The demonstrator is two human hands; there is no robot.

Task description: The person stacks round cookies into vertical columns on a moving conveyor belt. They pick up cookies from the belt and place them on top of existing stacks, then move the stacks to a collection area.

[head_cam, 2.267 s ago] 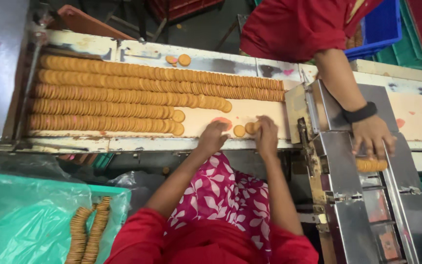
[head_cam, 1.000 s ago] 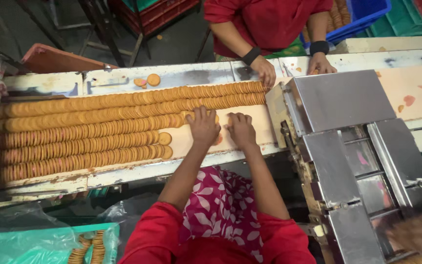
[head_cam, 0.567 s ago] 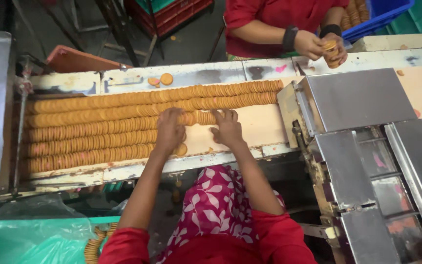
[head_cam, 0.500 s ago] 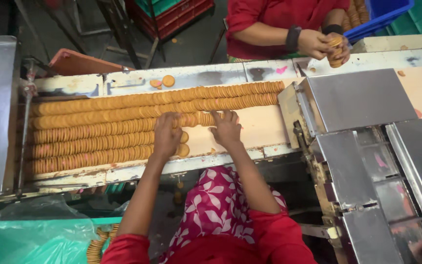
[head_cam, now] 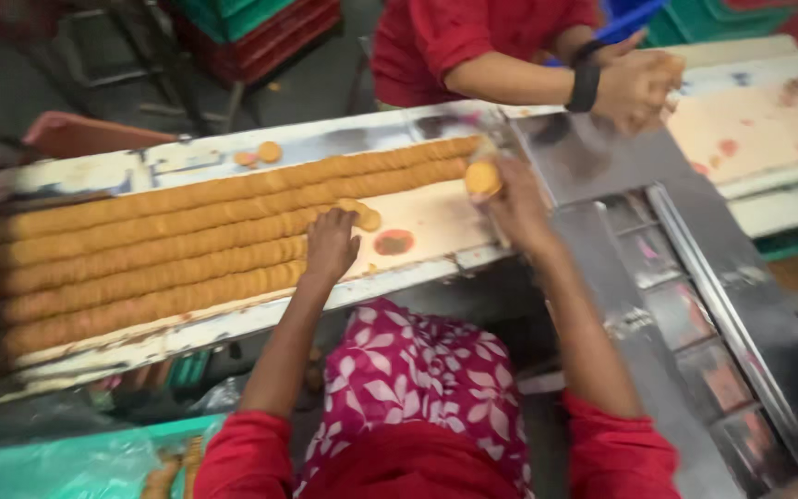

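Several long rows of round golden biscuits (head_cam: 159, 249) lie on edge on a cream conveyor belt (head_cam: 427, 217). My left hand (head_cam: 330, 245) rests flat on the right ends of the nearer rows, fingers spread, gripping nothing. My right hand (head_cam: 514, 203) is raised at the belt's right end, closed on a short stack of biscuits (head_cam: 482, 176) next to the metal chute (head_cam: 593, 162). My red sleeves and flowered headscarf (head_cam: 417, 379) fill the bottom of the view.
A co-worker in red stands across the belt, both hands (head_cam: 634, 83) closed around biscuits. Two loose biscuits (head_cam: 260, 152) lie on the far rail. A metal packing track (head_cam: 704, 314) runs down the right. A plastic-lined green crate (head_cam: 66, 467) sits lower left, red crates (head_cam: 260, 42) behind.
My right hand has left the belt and swung right, lifting a stack of biscuits toward the metal chute. My left hand stays on the row ends. The co-worker's hands moved right.
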